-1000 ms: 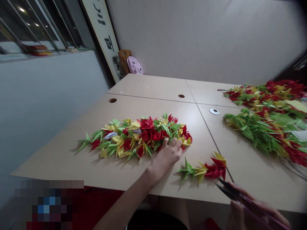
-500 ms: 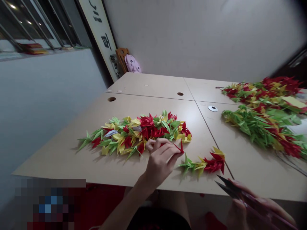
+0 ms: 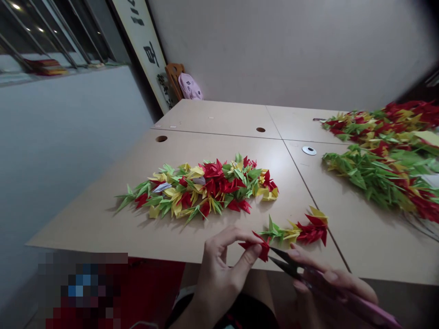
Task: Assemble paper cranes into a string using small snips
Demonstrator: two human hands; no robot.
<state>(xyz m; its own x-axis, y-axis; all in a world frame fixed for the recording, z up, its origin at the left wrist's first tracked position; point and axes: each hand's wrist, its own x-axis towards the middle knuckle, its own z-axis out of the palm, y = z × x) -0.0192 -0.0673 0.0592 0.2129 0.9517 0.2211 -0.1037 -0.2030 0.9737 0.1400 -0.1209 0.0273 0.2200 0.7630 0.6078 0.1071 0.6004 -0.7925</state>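
Grey wall (image 3: 281, 55) is filling the background, with a banner (image 3: 149, 52) bearing dark characters leaning at the left and a pink bag (image 3: 190, 87) resting against a wooden chair (image 3: 174, 75). Below it, a pale tabletop (image 3: 219, 146) is carrying folded paper pieces in red, yellow and green.

Over its near edge, the left hand (image 3: 222, 260) is gripping a red paper piece (image 3: 265, 252) between thumb and fingers. From the other side, the right hand (image 3: 346, 283) is holding pink-handled scissors (image 3: 317, 279), its fingers wrapping around the handles. Their blades are standing slightly parted, the tips pointing at the piece's right side; whether they are touching it, I cannot tell.

Just beyond, a short cluster (image 3: 308, 232) of green, yellow and red pieces is lying. Farther left, a larger pile (image 3: 206, 187) is spreading out, while more heaps (image 3: 370, 178) are covering the right side, near a white disc (image 3: 309, 151).
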